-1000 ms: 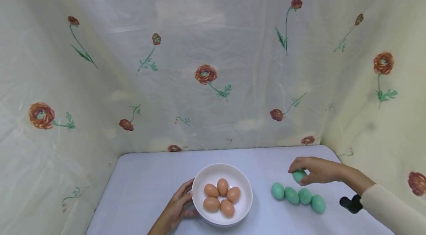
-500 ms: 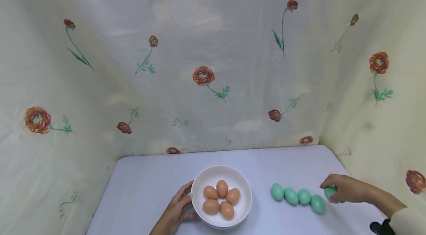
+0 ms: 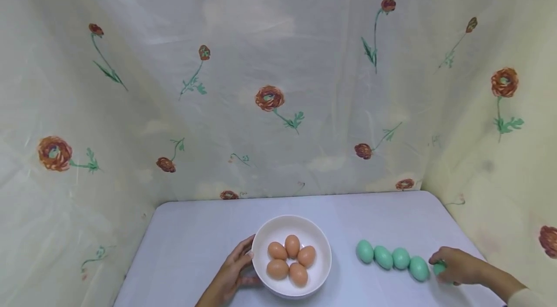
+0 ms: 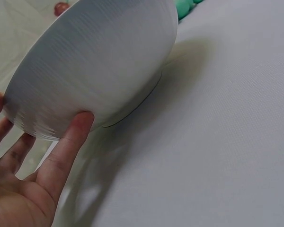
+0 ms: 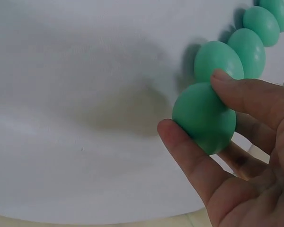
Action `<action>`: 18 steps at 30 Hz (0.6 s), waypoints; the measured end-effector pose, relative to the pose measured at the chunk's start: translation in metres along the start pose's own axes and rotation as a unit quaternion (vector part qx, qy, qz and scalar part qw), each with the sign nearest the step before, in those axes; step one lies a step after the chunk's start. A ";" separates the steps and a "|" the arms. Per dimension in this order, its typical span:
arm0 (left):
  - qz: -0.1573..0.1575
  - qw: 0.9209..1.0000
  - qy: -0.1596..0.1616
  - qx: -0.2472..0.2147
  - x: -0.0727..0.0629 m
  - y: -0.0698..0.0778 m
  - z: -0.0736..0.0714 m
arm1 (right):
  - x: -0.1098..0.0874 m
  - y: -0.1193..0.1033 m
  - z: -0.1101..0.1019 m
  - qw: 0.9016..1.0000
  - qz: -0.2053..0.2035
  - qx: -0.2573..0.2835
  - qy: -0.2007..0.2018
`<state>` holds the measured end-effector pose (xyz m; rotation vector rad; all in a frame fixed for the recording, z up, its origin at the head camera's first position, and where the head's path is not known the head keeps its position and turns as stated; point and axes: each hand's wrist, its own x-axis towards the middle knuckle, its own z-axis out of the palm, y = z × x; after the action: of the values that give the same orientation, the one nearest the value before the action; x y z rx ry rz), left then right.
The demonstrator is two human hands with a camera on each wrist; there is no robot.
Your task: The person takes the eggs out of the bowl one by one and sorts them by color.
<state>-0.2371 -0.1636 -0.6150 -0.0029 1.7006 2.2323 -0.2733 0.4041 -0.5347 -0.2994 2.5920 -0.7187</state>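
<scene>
Egg (image 5: pixel 202 117), smooth green, pinched in my right hand (image 3: pixel 462 266): settle gently right of four matching eggs (image 3: pixel 385 257); left hand (image 3: pixel 230 269), straight-fingered, touches round white bowl (image 4: pixel 97 61).

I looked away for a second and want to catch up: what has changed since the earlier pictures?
The right hand carried a smooth green egg rightward and nearer the viewer, from beyond the row of four green eggs to its right end, and still grips it. As before: the left hand touching the round white bowl, five brown eggs inside, and the row itself.
</scene>
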 end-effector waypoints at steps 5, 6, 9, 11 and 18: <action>-0.003 1.000 -0.002 0.004 0.000 -0.001 0.000 | 0.004 0.002 0.006 1.000 -0.004 -0.001 0.005; -0.003 1.000 -0.003 0.005 0.000 -0.001 0.000 | 0.005 0.001 0.007 1.000 0.006 0.003 0.004; -0.003 1.000 -0.005 0.004 0.000 -0.001 -0.001 | 0.009 0.001 0.011 0.999 0.035 0.004 -0.001; 0.001 1.000 -0.007 0.002 0.000 -0.001 -0.001 | 0.010 0.001 0.012 0.999 0.044 0.006 0.000; 0.009 1.000 -0.009 -0.007 0.001 -0.002 -0.003 | 0.015 0.003 0.016 0.999 0.030 -0.025 0.006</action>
<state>-0.2379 -0.1659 -0.6184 0.0289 1.6823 2.2507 -0.2798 0.3946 -0.5538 -0.2326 2.6211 -0.6380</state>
